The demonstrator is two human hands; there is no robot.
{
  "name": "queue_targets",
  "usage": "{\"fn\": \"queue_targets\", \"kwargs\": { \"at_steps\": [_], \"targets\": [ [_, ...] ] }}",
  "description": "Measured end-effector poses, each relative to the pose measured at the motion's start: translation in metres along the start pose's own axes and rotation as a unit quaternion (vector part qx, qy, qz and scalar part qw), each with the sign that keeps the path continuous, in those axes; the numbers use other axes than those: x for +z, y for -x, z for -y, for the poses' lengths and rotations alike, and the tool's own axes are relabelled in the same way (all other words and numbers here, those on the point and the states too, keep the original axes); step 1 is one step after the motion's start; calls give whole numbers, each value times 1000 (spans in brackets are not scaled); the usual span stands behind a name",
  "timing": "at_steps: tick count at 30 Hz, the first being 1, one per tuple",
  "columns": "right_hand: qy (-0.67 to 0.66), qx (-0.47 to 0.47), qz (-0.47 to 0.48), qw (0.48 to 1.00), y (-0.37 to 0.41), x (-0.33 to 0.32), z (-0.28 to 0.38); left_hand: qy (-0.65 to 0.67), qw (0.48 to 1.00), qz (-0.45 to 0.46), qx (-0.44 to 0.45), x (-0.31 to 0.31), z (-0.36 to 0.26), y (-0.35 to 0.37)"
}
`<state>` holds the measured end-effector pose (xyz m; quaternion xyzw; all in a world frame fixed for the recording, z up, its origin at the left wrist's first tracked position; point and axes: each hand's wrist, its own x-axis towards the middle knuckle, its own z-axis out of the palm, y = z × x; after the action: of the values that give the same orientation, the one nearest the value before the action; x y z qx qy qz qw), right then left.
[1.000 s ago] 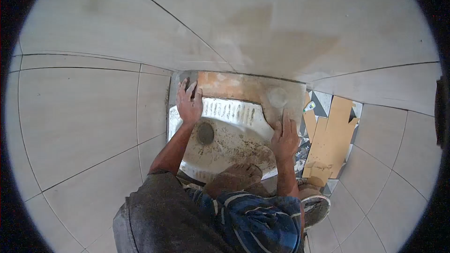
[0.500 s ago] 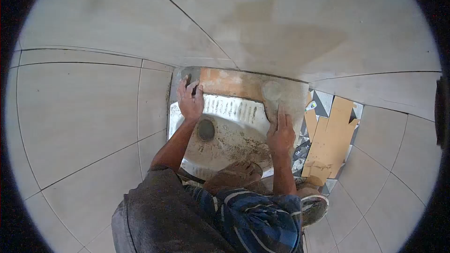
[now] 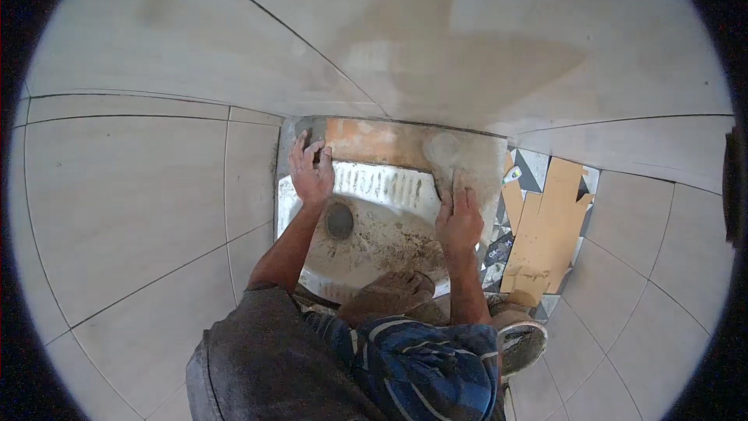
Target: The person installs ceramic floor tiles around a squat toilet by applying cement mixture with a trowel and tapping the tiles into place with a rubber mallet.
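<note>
A cut floor tile point(image 3: 374, 139), orange at the left and dusty grey at the right, lies along the back wall behind a dirty white squat toilet pan point(image 3: 413, 218). Its right part reaches forward beside the pan. At the tile's left end is my left hand point(image 3: 312, 179), fingers spread and fingertips over the grey mortar point(image 3: 288, 140) and the tile edge. On the tile's right part rests my right hand point(image 3: 460, 222), fingers stretched forward and thumb near the inner cut edge. A round pale smudge point(image 3: 442, 148) marks the tile ahead of it.
Cardboard point(image 3: 549, 218) covers patterned floor tiles at the right, with a small white-labelled item point(image 3: 512, 175) beside it. A bucket point(image 3: 523, 347) stands by my right knee. Tiled walls point(image 3: 132, 203) close in on both sides. My bare foot point(image 3: 397, 288) is in the pan.
The view has shifted slightly. My left fingers are spread a little wider, and my right hand has drawn back slightly along the tile. The tile shows no clear movement.
</note>
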<state>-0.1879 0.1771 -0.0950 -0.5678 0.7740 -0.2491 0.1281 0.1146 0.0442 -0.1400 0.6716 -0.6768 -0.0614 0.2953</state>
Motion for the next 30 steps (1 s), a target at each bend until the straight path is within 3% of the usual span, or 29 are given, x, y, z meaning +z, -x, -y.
{"fn": "queue_targets", "kwargs": {
  "at_steps": [10, 13, 15, 18, 28, 30],
  "targets": [
    [-20, 11, 20, 1000, -3, -6, 6, 4, 1000, -8, -17, -3, -14, -3],
    [38, -3, -6, 999, -4, -6, 3, -32, 998, -13, 44, 2, -3, -2],
    [-15, 40, 51, 998, -7, -11, 11, -18, 999, -3, 37, 2, -5, -1],
    [-66, 61, 36, 995, -6, -10, 15, -22, 999, -3, 32, -1, -5, -4],
    [-22, 16, 21, 999, -7, -6, 16, -30, 998, -26, 54, 1, -4, -1],
    [-40, 56, 52, 996, -8, -8, 19, -25, 999, -16, 34, 0, -4, -1]
  ]
}}
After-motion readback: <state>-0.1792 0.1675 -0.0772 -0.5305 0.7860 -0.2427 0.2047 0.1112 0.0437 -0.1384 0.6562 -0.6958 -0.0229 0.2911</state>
